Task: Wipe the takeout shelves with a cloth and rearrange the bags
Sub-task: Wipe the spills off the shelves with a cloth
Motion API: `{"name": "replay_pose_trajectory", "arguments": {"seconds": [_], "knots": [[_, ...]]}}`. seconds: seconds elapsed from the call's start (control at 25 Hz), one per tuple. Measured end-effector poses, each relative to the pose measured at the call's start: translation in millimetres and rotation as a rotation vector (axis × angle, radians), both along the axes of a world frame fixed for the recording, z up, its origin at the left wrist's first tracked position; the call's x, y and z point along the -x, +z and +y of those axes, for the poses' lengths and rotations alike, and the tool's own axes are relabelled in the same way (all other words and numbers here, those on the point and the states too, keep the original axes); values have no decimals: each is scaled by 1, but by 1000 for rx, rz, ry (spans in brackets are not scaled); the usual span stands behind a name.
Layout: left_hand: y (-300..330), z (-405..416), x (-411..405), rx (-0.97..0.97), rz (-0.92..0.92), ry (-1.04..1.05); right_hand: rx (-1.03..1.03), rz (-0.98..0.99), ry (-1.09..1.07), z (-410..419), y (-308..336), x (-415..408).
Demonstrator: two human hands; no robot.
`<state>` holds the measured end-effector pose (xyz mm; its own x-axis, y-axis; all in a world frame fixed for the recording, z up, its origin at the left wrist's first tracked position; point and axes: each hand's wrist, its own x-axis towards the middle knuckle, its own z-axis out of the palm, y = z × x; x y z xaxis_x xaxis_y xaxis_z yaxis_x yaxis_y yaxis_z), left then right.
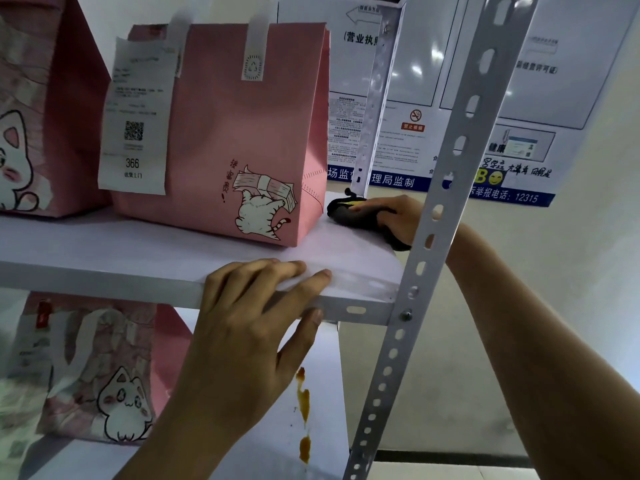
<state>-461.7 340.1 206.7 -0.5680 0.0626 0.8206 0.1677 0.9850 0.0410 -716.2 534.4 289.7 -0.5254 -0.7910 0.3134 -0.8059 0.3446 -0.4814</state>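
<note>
A pink takeout bag (242, 140) with a cat drawing and a receipt stands on the white upper shelf (121, 251). Right of it, at the shelf's right end, my right hand (394, 211) grips a dark cloth (349, 211) pressed on the shelf surface. My left hand (256, 327) holds the shelf's front edge, fingers on top and thumb under the lip. A second pink bag (38, 116) stands at the far left. On the lower shelf (270, 445) sits another pink cat bag (104, 372).
A perforated grey upright (436, 237) crosses in front of my right wrist. Orange sauce drips (304, 410) stain the lower shelf near its right side. Posted notices (485, 98) cover the wall behind the rack.
</note>
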Motion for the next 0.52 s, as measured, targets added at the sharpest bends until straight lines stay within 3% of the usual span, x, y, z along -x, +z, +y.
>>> {"name": "replay_pose_trajectory", "arguments": {"seconds": [0.16,0.28,0.4,0.52], "knots": [[4,0,1,-24,-21,-5,37,-77,118,7,13,-80],[3,0,0,-27,-30,-17,73,-231,-47,30,16,-99],[2,0,0,-34,-15,-10,-46,-101,-184,44,13,-103],[1,3,2,-63,-13,-9,-66,-146,-195,39,21,-108]]}}
